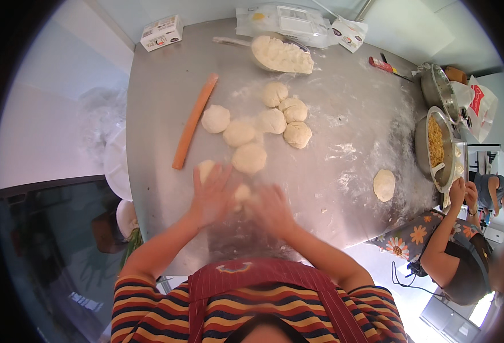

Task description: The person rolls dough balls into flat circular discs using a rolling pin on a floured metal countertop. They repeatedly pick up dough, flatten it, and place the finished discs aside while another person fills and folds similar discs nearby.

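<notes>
My left hand lies spread over the near edge of a flattened dough piece, covering part of it. Motion blurs my right hand, which is low over the steel table. Between the two hands is a small dough lump, partly blurred; whether either hand touches it is unclear. Just beyond my fingers lies a flattened dough round, with another dough round and a paler dough round behind it. Several dough balls, including a creased dough ball, cluster farther back.
An orange rolling pin lies left of the dough. A scoop of flour rests at the back. One dough disc is at right, near a steel bowl of filling and a co-worker's hands. A red-handled knife lies back right.
</notes>
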